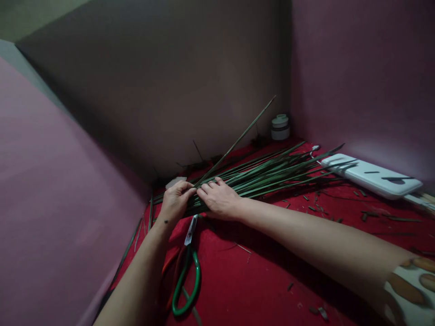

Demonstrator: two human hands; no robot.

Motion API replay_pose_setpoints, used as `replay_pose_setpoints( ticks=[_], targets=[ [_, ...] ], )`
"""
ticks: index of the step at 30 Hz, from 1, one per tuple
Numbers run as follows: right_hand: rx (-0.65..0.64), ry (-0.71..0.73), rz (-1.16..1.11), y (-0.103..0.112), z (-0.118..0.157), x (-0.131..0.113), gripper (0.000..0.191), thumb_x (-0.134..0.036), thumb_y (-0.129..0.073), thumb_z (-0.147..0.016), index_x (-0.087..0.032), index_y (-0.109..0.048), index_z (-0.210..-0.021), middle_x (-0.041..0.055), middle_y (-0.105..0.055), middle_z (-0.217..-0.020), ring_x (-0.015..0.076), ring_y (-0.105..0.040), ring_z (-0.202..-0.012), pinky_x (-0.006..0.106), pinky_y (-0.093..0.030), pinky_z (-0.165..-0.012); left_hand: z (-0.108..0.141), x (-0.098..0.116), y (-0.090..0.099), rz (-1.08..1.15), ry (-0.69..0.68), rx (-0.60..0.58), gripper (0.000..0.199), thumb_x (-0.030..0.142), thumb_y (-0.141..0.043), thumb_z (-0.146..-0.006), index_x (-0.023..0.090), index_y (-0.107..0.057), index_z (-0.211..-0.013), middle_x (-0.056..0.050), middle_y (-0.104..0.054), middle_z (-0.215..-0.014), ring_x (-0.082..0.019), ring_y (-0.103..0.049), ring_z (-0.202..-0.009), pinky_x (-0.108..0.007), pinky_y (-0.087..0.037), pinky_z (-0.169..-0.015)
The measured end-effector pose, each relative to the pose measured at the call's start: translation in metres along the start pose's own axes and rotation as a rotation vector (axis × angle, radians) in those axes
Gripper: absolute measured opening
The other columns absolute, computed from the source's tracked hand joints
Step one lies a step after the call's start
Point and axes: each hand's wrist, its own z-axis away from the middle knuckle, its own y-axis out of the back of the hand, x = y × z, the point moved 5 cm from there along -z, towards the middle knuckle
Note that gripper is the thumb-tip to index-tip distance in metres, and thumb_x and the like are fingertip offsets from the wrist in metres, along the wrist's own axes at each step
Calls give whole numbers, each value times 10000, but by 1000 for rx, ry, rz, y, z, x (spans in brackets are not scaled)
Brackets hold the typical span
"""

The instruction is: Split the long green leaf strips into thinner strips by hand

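Nearest you, green-handled scissors (190, 233) lie on the red surface (238, 280), blades pointing at the leaf bundle (265, 174). Your left hand (175, 197) pinches one long strip (234, 145) between thumb and fingertips, above the bundle; your right hand (219, 198) lies over the leaves, fingers half curled, its grip unclear. The bundle's long axis runs left to right, its tips overlapping a white case (374, 174) in your view. The strip slants up rightward, away from you; beyond stands a pale jar (280, 128).
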Motion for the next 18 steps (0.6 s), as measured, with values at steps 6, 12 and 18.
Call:
replay_pose_setpoints(
  ticks=[6,12,18],
  targets=[
    [2,-9,-9,4,-1,2,606,-467,-616,-747,-102,-435,-1197,151,-557,-1148,283,-502,-1030,480,-317,-955,-4,9,6,42,4,1,145,329,-602,-669,188,-626,-647,23,-577,-626,-148,-543,-679,-241,-415,-634],
    [-9,-16,-5,8,-3,2,563,-449,-596,-757,-102,-449,-1175,151,-569,-1125,287,-511,-993,476,-349,-884,-3,15,8,83,32,18,123,302,-641,-635,181,-632,-617,32,-568,-609,-130,-531,-647,-222,-408,-602],
    [-80,42,-32,-3,7,1,464,-426,-542,-792,-137,-477,-1150,121,-589,-1076,283,-525,-959,443,-375,-817,-4,15,41,187,64,205,164,325,-612,-713,170,-624,-766,48,-560,-587,-88,-502,-524,-205,-387,-497]
  ],
)
